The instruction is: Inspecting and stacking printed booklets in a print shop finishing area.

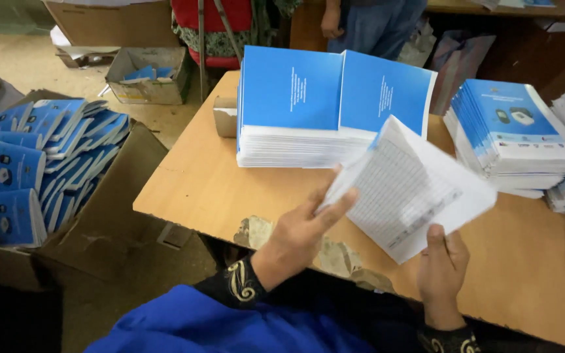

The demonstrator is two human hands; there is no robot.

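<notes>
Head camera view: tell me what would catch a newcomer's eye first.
The white printed sheets held over the wooden table by the left hand and right hand stand out at once. Behind them sit two tall stacks of blue-covered booklets, with more stacks to the right. On the floor to the left, a cardboard box brims with blue booklets.

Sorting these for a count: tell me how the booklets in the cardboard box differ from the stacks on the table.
The box booklets stand loosely on edge, leaning and fanned; the table stacks lie flat in squared piles. The box booklets show pictured covers; the two middle stacks show plain blue covers with small white print. Both sets are blue-covered with white pages, and the right-hand stack has the pictured cover too.
</notes>
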